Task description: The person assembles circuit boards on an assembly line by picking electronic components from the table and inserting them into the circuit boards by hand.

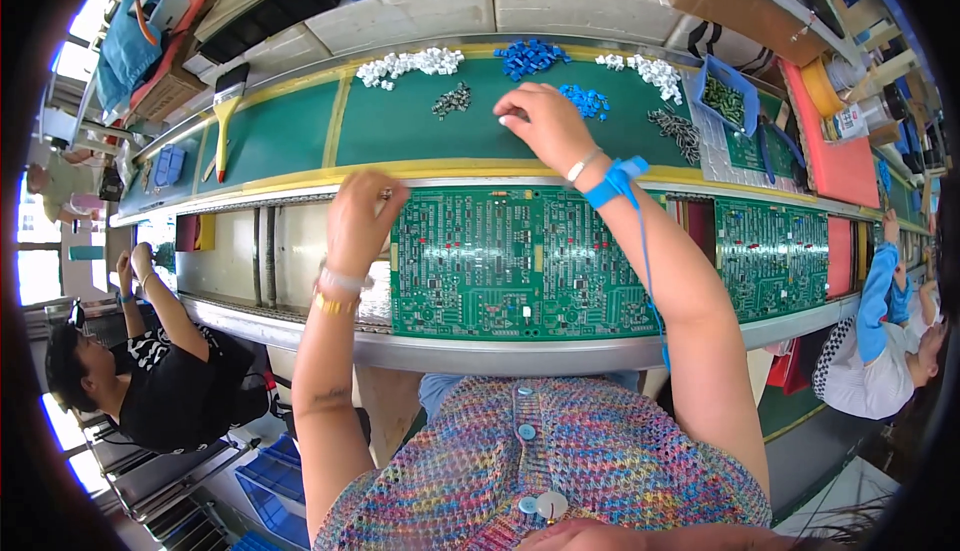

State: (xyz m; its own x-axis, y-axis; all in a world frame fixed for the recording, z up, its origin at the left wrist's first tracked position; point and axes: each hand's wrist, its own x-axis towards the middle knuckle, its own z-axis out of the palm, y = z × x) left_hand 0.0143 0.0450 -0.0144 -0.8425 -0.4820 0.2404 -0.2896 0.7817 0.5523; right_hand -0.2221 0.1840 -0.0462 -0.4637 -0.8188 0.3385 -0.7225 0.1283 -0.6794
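Observation:
My left hand (362, 219) is closed at the left end of a green circuit board (470, 276), a small metallic component (386, 193) pinched between thumb and finger. Over the green mat (390, 136), my right hand (550, 126) has its fingers curled together. What they hold, if anything, is too small to make out. Near that hand lie a pile of dark small components (452, 100), a pile of dark blue parts (530, 58) and a lighter blue pile (585, 102). The board lies flat on the rails in front of me, partly covered by my right forearm.
White parts (410, 66) lie in heaps along the mat's far edge. Leaded parts (676, 133) and a blue bin (727, 94) are to the right. Another circuit board (770, 261) sits further along the rails. A brush (226, 116) lies left. People work at both sides.

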